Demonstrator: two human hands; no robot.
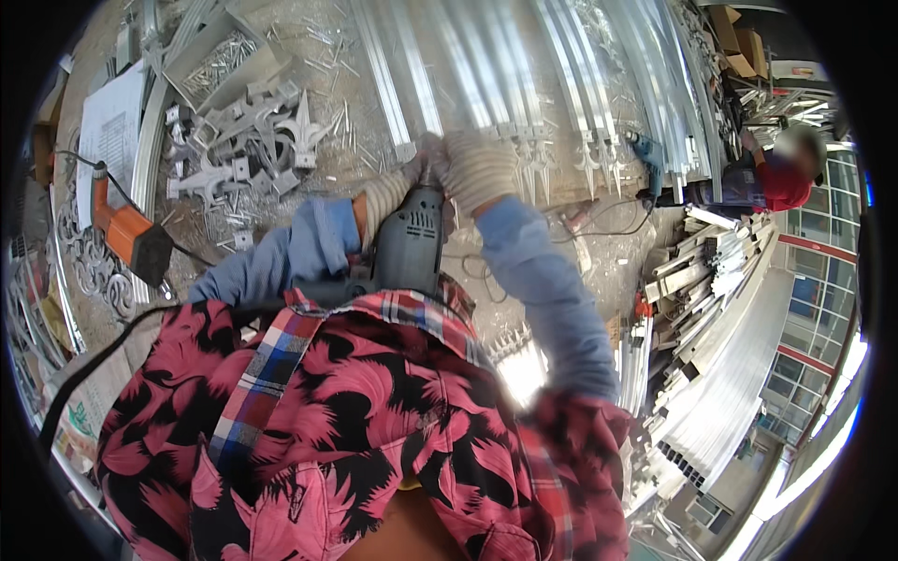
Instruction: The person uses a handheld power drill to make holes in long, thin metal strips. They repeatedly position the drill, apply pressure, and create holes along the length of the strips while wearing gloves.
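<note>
Fingers of your left hand (397, 190): curled in at the nose of the dark grey power drill (412, 238), inside a striped knit glove; whether they clamp the chuck or something small at its tip, I cannot tell.
Fingers of your right hand (475, 170): bent in from the other side, gloved alike, meeting the left ones just past the chuck; their exact hold is hidden too.
Power drill: between your forearms, nose pointing away from you, rear end up against your pink-and-black patterned shirt (355, 383), handle toward your left.
Sleeves: blue sleeve covers (547, 280) on both your forearms.
Ahead of you: long silver metal bars (482, 70) laid side by side, with spear-shaped tips (588, 166) at the near ends to your right.
Left of your hands: a heap of silver spearhead finials (234, 150), with an open box (251, 79) of small metal pieces behind it.
Far left: an orange-and-black power tool (131, 238) near a printed paper sheet (108, 117).
Right: a blue power drill (646, 154) beside the bars, and beyond it a co-worker in a red top (789, 185).
</note>
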